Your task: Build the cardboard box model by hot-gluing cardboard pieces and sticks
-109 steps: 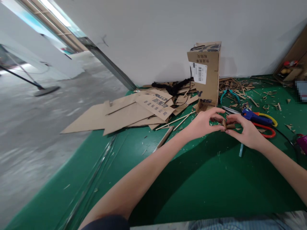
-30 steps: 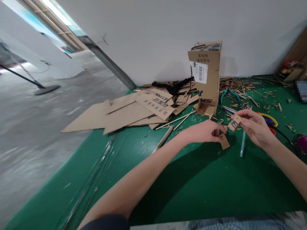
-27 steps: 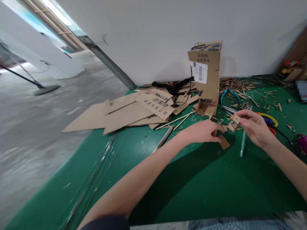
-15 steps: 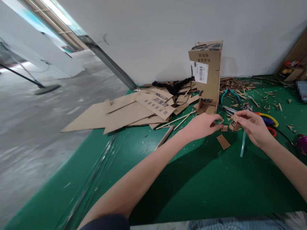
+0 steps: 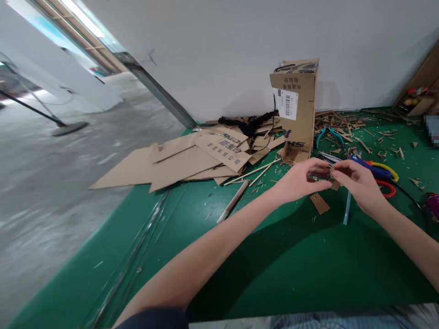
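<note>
Brown cardboard forms the one small piece (image 5: 335,184) between two bare hands, over the right part of the green tabletop (image 5: 291,269). The right hand (image 5: 361,185) has its grip pinched on it; the left hand (image 5: 298,183) has thumb and fingertips at the other side, and I cannot tell whether that grip is clenched on anything. One cardboard tag (image 5: 319,204) lies flat just below the hands, and one clear bluish stick (image 5: 347,208) near the right hand. Farther off are one pair of teal pliers (image 5: 329,136), two thin wooden sticks (image 5: 252,172), one pale slim bar (image 5: 233,201), one black bundle (image 5: 247,124) and one upright cardboard box (image 5: 298,128) bearing one white label (image 5: 287,104). Blue, red and yellow handles (image 5: 375,170) lie beside the right hand; how many tools they belong to is unclear. Cardboard sheets (image 5: 185,160) overlap too much to count. The small piece is mostly covered by fingers, so its full shape is hidden. The tag is oblong, with one small dark hole near its upper-left end.
</note>
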Demonstrator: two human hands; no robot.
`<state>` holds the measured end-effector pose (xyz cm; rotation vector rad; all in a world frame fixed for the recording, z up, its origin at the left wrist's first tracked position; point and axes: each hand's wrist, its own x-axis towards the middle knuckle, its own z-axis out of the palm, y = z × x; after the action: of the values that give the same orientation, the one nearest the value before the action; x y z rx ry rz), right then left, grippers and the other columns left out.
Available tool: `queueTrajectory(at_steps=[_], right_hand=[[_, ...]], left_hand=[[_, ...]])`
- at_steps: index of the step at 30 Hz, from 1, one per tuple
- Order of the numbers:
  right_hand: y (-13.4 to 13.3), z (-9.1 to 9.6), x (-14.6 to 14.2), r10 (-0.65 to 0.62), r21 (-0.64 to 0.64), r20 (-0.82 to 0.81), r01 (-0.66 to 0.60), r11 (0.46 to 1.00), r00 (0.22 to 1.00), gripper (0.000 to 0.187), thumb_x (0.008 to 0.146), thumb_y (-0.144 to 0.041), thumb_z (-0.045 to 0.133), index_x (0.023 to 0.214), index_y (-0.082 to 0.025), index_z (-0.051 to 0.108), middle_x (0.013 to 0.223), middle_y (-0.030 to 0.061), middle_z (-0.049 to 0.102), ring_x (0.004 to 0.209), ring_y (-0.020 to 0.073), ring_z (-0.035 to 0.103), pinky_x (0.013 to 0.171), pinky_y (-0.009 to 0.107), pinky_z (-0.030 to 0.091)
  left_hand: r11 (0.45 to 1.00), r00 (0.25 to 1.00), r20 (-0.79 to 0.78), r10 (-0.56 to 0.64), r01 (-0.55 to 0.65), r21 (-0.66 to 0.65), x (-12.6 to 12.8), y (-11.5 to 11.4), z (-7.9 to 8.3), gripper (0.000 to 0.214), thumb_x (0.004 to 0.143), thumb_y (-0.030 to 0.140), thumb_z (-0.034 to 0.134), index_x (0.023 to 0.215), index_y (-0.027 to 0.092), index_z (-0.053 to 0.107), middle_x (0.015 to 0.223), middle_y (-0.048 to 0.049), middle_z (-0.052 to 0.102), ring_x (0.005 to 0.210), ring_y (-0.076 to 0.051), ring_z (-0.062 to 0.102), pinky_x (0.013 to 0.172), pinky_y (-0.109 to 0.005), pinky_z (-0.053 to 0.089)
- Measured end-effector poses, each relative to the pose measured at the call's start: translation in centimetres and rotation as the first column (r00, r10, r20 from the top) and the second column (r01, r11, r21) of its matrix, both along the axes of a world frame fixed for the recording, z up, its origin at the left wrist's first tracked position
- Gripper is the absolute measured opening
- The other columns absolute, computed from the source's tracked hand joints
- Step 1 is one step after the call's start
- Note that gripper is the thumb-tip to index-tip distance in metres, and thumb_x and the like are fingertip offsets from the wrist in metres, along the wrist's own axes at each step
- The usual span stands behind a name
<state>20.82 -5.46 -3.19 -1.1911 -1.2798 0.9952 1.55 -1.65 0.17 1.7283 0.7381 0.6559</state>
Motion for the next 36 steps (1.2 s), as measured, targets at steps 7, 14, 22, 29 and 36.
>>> queueTrajectory(at_steps=[7,14,22,29,36], right_hand=[[-0.1,-0.1,-0.5,0.037,0.040,0.062,-0.040,0.998,0.997,0.028,0.079,-0.047,0.074,0.090,-0.023,0.066,0.090,0.0050,0.069,0.085,0.0209,0.066,0.074,0.037,0.058],[-0.7,0.5,0.3,0.029,0.161,0.208,-0.063,0.985,0.978,0.030,0.092,-0.038,0.061,0.119,-0.027,0.056,0.112,0.0083,0.063,0.102,0.0226,0.063,0.083,0.040,0.057],[-1.0,1.1,0.7,-0.001,0.324,0.601,-0.242,0.915,0.799,0.038,0.091,-0.031,0.062,0.127,-0.023,0.053,0.113,0.0117,0.063,0.099,0.0260,0.063,0.083,0.044,0.056],[-0.9,0.9,0.6,-0.049,0.349,0.642,-0.234,0.908,0.766,0.029,0.093,-0.034,0.059,0.121,-0.025,0.059,0.107,0.0096,0.069,0.094,0.0261,0.067,0.078,0.044,0.057],[-0.8,0.8,0.6,-0.057,0.349,0.651,-0.232,0.908,0.757,0.027,0.094,-0.036,0.057,0.118,-0.025,0.063,0.105,0.0095,0.071,0.093,0.0262,0.068,0.078,0.043,0.057]], left_hand=[[0.999,1.000,-0.006,0.000,0.000,-0.050,0.3,-0.2,0.0,0.038,0.078,0.018,0.076,0.113,0.016,0.060,0.107,-0.0109,0.074,0.102,-0.023,0.071,0.092,-0.042,0.056],[0.983,0.990,0.078,0.116,-0.103,-0.153,-0.2,0.9,-0.3,0.047,0.082,0.015,0.072,0.125,0.019,0.056,0.103,-0.0089,0.073,0.101,-0.021,0.070,0.092,-0.042,0.056],[0.981,0.990,0.120,0.080,-0.057,-0.184,-1.1,1.9,-0.5,0.045,0.085,0.030,0.072,0.128,0.023,0.060,0.103,-0.0072,0.071,0.099,-0.020,0.068,0.088,-0.039,0.058],[0.983,0.992,0.101,0.070,-0.051,-0.175,-1.0,1.8,-0.6,0.045,0.083,0.031,0.074,0.125,0.022,0.062,0.101,-0.0078,0.071,0.096,-0.019,0.068,0.084,-0.037,0.059],[0.987,0.993,0.087,0.085,-0.072,-0.142,-0.8,1.7,-0.8,0.045,0.082,0.028,0.075,0.125,0.021,0.062,0.105,-0.0083,0.072,0.096,-0.019,0.069,0.087,-0.039,0.058]])
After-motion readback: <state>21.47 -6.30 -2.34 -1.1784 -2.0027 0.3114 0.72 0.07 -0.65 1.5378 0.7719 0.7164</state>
